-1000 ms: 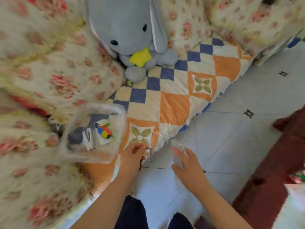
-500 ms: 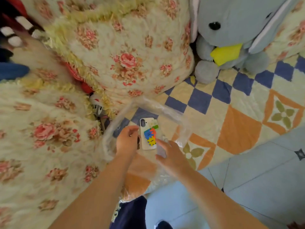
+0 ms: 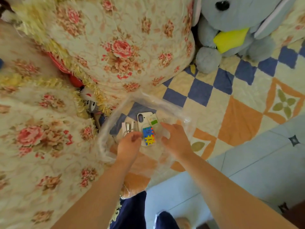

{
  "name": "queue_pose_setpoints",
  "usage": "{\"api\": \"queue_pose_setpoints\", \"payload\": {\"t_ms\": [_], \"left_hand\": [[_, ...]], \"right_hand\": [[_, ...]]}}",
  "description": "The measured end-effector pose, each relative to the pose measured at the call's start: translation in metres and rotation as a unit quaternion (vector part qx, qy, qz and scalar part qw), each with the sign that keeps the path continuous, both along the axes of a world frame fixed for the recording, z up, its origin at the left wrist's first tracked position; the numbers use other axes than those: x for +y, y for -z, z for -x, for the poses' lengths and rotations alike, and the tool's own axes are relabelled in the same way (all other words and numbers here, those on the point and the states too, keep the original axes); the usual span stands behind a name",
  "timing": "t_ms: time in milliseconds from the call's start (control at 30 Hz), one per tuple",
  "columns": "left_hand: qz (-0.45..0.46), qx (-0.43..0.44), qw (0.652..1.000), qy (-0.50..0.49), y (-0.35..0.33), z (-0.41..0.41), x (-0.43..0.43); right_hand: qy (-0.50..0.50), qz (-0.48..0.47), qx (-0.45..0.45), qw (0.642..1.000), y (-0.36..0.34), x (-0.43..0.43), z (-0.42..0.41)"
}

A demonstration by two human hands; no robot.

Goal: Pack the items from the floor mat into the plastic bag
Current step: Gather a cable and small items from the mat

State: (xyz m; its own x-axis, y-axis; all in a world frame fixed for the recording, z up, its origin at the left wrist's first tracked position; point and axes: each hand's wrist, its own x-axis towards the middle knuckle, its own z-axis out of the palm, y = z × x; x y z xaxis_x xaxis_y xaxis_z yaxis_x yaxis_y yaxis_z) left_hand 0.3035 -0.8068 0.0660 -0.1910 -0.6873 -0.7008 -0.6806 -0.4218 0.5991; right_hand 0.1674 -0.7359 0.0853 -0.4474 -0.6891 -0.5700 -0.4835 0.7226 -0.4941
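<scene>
Between the hands, in the clear plastic bag [image 3: 166, 104], lie a white phone case [image 3: 144, 116] and colourful puzzle tile [image 3: 148, 136]. The left hand [image 3: 130, 144] is curled, grip unclear; the right hand [image 3: 176, 140] is spread, empty.

At one o'clock we see a grey plush rabbit [image 3: 239, 22] with a yellow patch at its chest, just beside a rose-patterned quilted cushion [image 3: 115, 47] at twelve. A second floral cushion [image 3: 41, 146] fills nine o'clock. Between them we spot a small toy face [image 3: 90, 103] and something red [image 3: 75, 80]. Pale blue floor tiles [image 3: 264, 162] lie at four.
</scene>
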Motion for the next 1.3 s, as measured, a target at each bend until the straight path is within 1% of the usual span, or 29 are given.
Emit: {"api": "queue_pose_setpoints", "payload": {"t_ms": [100, 167, 233, 300, 400, 500, 567, 700, 767, 833, 900, 1000, 1067, 1167, 1300], "left_hand": [[0.032, -0.005, 0.998, 0.062, -0.015, 0.009, 0.012], [0.049, 0.004, 0.992, 0.112, -0.028, 0.022, 0.023], [0.054, 0.011, 0.987, 0.153, -0.039, 0.037, 0.033], [0.063, 0.032, 0.977, 0.202, -0.053, 0.061, 0.052], [0.074, 0.078, 0.956, 0.273, -0.077, 0.098, 0.091], [0.068, 0.113, 0.925, 0.358, -0.1, 0.13, 0.144], [0.075, 0.127, 0.895, 0.421, -0.112, 0.148, 0.186], [0.098, 0.148, 0.813, 0.554, -0.127, 0.176, 0.286], [0.118, 0.144, 0.771, 0.608, -0.134, 0.185, 0.342], [0.125, 0.152, 0.731, 0.653, -0.139, 0.19, 0.403], [0.113, 0.167, 0.692, 0.693, -0.143, 0.191, 0.464], [0.098, 0.152, 0.631, 0.754, -0.143, 0.188, 0.553], [0.092, 0.138, 0.606, 0.778, -0.14, 0.187, 0.608], [0.073, 0.122, 0.585, 0.799, -0.133, 0.187, 0.673], [0.081, 0.104, 0.532, 0.836, -0.118, 0.195, 0.727]], "right_hand": [[0.025, 0.025, -0.002, 0.999, -0.019, 0.02, -0.003], [0.064, 0.036, 0.007, 0.997, -0.032, 0.042, -0.002], [0.09, 0.029, 0.013, 0.995, -0.041, 0.065, 0.001], [0.139, 0.016, 0.025, 0.99, -0.054, 0.101, 0.009], [0.229, 0.009, 0.061, 0.971, -0.075, 0.166, 0.021], [0.327, -0.004, 0.073, 0.942, -0.093, 0.241, 0.027], [0.395, -0.005, 0.085, 0.915, -0.105, 0.294, 0.026], [0.506, -0.012, 0.099, 0.857, -0.124, 0.407, 0.014], [0.555, -0.012, 0.101, 0.826, -0.127, 0.464, 0.004], [0.592, -0.013, 0.108, 0.798, -0.128, 0.521, -0.009], [0.625, -0.025, 0.108, 0.773, -0.131, 0.576, -0.021], [0.669, -0.021, 0.102, 0.736, -0.126, 0.654, -0.038], [0.689, -0.021, 0.09, 0.719, -0.12, 0.7, -0.048], [0.715, -0.028, 0.07, 0.695, -0.109, 0.757, -0.056], [0.734, -0.037, 0.05, 0.676, -0.09, 0.807, -0.053]]}}
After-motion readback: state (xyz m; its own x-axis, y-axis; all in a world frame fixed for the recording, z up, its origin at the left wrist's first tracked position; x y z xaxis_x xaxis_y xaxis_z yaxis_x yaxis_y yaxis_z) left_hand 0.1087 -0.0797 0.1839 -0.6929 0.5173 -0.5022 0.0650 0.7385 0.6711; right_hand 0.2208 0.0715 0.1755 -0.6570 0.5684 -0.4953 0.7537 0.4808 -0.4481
